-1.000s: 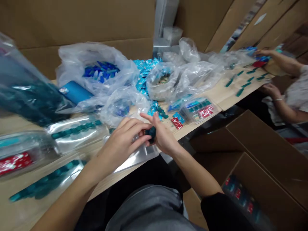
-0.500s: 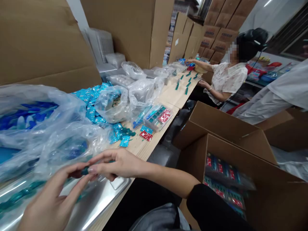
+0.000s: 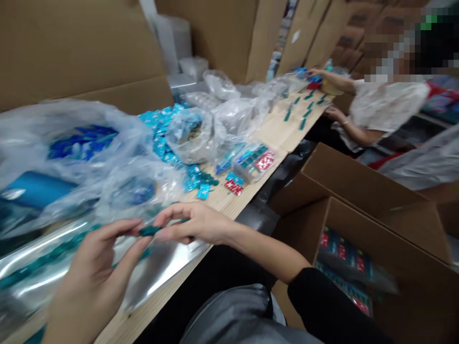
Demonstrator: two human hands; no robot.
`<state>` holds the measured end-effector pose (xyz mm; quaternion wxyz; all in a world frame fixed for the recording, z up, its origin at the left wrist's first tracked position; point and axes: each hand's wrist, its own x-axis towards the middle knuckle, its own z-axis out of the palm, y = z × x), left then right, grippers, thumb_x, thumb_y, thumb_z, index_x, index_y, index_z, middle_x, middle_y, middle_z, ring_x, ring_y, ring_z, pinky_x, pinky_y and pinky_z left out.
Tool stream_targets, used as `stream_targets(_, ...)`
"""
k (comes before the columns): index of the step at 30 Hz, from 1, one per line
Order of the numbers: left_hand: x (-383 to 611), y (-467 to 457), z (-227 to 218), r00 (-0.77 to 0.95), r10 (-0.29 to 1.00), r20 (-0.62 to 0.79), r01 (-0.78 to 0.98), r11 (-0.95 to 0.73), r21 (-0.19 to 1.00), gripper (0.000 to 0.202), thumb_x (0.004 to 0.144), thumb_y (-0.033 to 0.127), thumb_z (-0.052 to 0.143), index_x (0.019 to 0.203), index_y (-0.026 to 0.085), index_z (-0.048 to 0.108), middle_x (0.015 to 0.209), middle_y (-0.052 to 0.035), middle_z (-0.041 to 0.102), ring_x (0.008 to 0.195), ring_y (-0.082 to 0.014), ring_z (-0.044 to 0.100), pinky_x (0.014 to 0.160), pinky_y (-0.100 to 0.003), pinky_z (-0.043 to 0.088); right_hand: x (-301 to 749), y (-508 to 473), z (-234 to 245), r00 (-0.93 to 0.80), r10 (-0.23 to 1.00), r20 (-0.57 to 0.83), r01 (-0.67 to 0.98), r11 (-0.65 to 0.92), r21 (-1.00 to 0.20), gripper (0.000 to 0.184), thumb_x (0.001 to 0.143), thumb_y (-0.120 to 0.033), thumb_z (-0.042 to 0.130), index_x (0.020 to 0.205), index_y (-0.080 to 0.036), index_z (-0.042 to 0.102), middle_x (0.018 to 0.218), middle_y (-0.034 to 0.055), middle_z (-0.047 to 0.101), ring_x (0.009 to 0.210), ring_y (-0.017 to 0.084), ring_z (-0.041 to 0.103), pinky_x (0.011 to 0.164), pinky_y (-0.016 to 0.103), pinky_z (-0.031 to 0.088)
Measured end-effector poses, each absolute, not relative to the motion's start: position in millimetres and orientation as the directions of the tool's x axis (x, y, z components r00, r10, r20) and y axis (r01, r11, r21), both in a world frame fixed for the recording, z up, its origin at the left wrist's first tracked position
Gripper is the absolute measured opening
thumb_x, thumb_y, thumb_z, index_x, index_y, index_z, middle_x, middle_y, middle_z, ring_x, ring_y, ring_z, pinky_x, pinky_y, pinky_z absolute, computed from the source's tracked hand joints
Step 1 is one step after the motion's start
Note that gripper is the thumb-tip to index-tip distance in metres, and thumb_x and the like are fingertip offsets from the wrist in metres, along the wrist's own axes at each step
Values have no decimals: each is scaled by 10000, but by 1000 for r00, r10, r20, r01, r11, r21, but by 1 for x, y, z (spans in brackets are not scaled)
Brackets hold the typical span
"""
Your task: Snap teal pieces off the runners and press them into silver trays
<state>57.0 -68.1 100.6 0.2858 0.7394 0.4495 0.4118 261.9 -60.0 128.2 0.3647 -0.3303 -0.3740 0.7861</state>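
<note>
A small dark green piece [image 3: 149, 231], blurred and too small to name, is pinched between my two hands above a shiny metal tray [image 3: 168, 267]. The thumb and fingertips of my left hand [image 3: 95, 267] close on its near end. My right hand [image 3: 195, 222] grips the other end, and a bit of green also shows by its fingers. More green pieces [image 3: 53, 258] lie in a row along the tray. Just beyond my right hand are blue packets [image 3: 203, 191], a red packet [image 3: 234, 187] and a cluster of loose green pieces [image 3: 208, 179].
Plastic bags hold blue pieces [image 3: 84, 143]. A clear box [image 3: 256, 162] with green pieces and a red packet stands near the table edge. On the right, an open carton [image 3: 358, 224] contains packed sets. A co-worker [image 3: 383, 105] reaches across the table's far end.
The view has swung left and slightly down, so the scene sits further right. The green piece between my fingertips shows more fully now. My hands stay together over the tray.
</note>
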Motion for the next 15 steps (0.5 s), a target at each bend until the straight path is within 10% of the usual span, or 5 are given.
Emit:
stream_targets(8,72,-85,131,283,871,401,338,-482,808,323,889,202,630,1181,322,563,981,2,609,922,-156,601,861,-319,517,267,-61,136,-503,864,-17,-284,-184,-941,106,736,-170,712,754,-145,611,892,-16,603,559,10,465,464,139,377)
stream_targets(15,64,-77,129,381,882,279,335,-412,847,273,907,219,616,1162,304,570,991,6,614,896,-136,591,820,-280,514,263,-54,128,-618,782,-86,-222,-278,-934,151,769,-208,682,899,-164,617,697,-73,537,461,11,380,408,153,300)
